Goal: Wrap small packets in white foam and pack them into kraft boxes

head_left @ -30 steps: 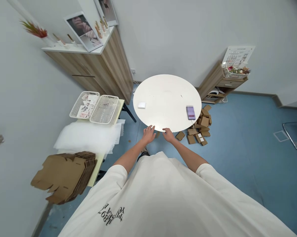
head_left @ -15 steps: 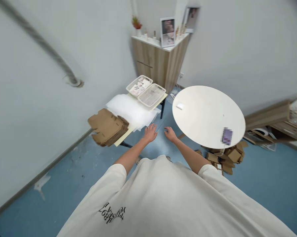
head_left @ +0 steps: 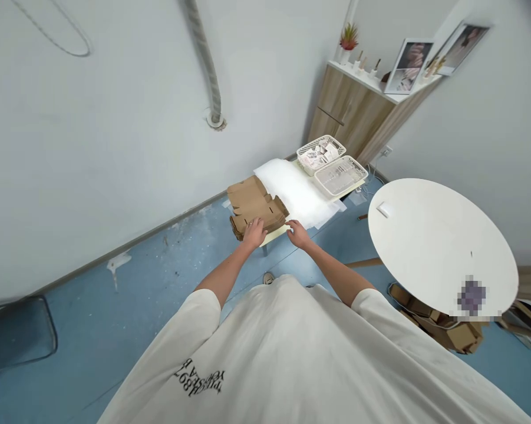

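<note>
Left hand and right hand newly at cardboard stack, contact indistinct, each grip unclear

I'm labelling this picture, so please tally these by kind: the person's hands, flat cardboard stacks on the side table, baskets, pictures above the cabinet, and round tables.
Hands: 2 (left hand, right hand)
Flat cardboard stack: 1
Baskets: 2
Pictures: 2
Round table: 1
Total: 8
</note>
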A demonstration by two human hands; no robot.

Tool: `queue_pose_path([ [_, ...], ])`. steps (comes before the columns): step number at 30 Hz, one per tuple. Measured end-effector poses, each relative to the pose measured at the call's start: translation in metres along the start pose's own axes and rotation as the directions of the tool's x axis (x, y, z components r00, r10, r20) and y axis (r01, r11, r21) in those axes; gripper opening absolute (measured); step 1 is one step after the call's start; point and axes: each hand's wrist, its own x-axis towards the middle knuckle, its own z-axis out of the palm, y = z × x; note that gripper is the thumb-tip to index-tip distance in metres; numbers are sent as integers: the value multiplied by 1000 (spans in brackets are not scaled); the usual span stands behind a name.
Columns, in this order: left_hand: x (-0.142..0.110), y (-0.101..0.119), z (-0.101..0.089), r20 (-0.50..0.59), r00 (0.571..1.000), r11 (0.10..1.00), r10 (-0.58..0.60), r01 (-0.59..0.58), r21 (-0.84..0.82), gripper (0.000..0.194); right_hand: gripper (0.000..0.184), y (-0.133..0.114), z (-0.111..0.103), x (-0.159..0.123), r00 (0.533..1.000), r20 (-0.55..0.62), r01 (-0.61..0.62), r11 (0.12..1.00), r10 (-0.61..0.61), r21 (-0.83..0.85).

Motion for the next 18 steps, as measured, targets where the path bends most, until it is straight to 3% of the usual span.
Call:
queue_pose_path([
  [3, 0, -31, 0, 66, 998, 999, -11, 8, 35, 49, 44, -23, 12, 21, 996, 34, 85, 993, -82, -82],
  [6, 0, -48, 6, 51, 998, 998, -45, 42, 41, 46, 45, -36, 20, 38, 990, 84, 124, 980, -112, -154],
  [10, 3, -61, 13, 23, 993, 993, -116, 116, -1, 44, 46, -42, 26, 53, 985, 139, 138, 959, -106, -248],
  [18, 13, -78, 13, 119, 974, 970, -195, 209, -121, 49, 46, -50, 27, 74, 976, 217, 126, 893, -33, -432],
])
